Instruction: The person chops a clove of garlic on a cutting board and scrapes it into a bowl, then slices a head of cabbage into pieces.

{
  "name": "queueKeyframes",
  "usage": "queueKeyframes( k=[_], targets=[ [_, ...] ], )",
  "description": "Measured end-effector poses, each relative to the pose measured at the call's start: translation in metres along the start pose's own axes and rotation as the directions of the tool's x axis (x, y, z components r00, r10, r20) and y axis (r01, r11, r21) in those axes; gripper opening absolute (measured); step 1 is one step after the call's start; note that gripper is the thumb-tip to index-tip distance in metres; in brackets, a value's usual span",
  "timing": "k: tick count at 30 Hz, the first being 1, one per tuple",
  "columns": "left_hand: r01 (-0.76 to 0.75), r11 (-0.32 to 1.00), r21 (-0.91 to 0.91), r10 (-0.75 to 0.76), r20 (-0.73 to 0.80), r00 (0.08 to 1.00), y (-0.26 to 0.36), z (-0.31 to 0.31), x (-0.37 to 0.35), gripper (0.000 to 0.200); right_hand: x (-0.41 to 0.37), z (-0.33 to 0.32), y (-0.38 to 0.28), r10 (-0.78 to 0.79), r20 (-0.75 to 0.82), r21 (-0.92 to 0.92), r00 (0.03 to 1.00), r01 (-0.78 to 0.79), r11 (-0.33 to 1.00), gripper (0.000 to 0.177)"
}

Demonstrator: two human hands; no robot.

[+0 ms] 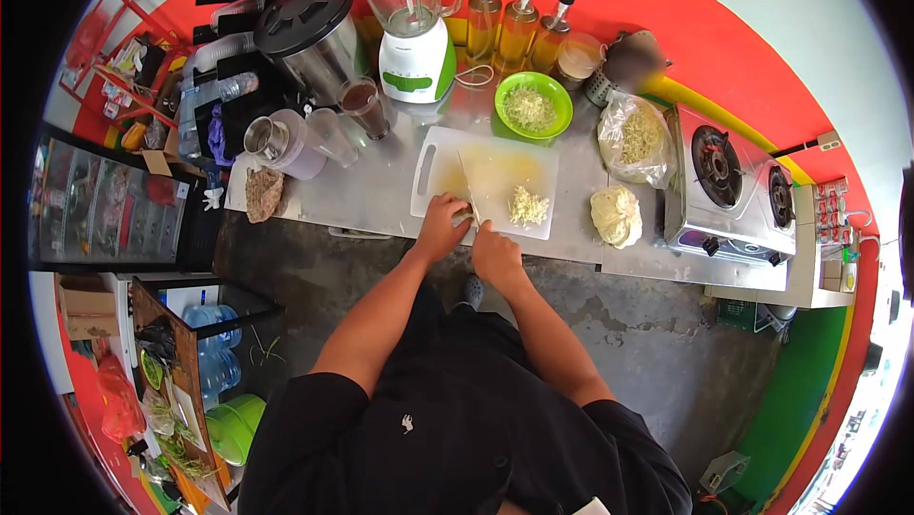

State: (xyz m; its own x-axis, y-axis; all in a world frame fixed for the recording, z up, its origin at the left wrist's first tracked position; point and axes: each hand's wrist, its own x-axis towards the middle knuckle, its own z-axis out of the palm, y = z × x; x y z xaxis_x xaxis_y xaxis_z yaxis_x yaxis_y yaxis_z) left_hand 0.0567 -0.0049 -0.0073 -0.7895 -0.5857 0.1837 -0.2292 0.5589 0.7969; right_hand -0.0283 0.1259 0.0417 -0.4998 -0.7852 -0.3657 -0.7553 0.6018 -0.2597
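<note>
A white cutting board (438,163) lies on the steel counter. At its front edge my right hand (497,256) is closed round the handle of a knife (466,179), whose blade points away from me across the board. My left hand (444,227) is beside the blade, its fingers bent together over a small pale piece that they mostly hide. Chopped pale bits (526,207) form a small pile on the board's right side. Behind the board stands a green bowl (533,106) of shredded pale food. A cabbage (616,217) sits to the board's right.
A plastic bag (636,139) of sprouts lies near the gas stove (728,191) at the right. Behind the board are a blender (416,58) and pump bottles (515,29). Cups, a steel container (314,39) and a brown stone-like lump (264,194) stand at the left.
</note>
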Motion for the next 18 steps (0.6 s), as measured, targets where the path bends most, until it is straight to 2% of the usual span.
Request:
queueKeyframes(
  k=[3, 7, 9, 12, 16, 18],
  targets=[
    [0.004, 1.0, -0.028, -0.003, 0.002, 1.0, 0.001, -0.002, -0.003, 0.023, -0.007, -0.009, 0.0, 0.014, 0.084, 0.05, 0.996, -0.018, 0.999, 0.03],
    [-0.009, 1.0, -0.024, 0.008, -0.021, 1.0, 0.004, -0.003, -0.001, 0.025, 0.001, 0.001, -0.006, 0.004, 0.023, 0.008, 1.0, -0.005, 1.0, 0.028],
    [-0.004, 1.0, -0.025, 0.004, -0.022, 1.0, 0.005, -0.005, 0.0, 0.025, 0.009, 0.0, -0.009, 0.046, 0.05, 0.086, 0.998, -0.05, 0.995, 0.036],
    [-0.022, 1.0, -0.008, 0.022, 0.004, 1.0, 0.008, -0.008, -0.004, 0.024, 0.007, -0.005, -0.002, 0.018, 0.105, 0.101, 0.994, -0.028, 0.994, 0.036],
    [-0.035, 0.998, -0.044, 0.034, -0.027, 0.999, 0.008, -0.005, -0.006, 0.024, -0.004, 0.002, 0.0, 0.025, 0.119, 0.049, 0.993, -0.031, 0.998, 0.034],
    [-0.063, 0.997, -0.044, 0.061, -0.054, 0.997, 0.006, -0.005, -0.005, 0.024, 0.001, 0.003, -0.005, 0.051, 0.073, 0.095, 0.996, -0.057, 0.994, 0.035]
  ],
)
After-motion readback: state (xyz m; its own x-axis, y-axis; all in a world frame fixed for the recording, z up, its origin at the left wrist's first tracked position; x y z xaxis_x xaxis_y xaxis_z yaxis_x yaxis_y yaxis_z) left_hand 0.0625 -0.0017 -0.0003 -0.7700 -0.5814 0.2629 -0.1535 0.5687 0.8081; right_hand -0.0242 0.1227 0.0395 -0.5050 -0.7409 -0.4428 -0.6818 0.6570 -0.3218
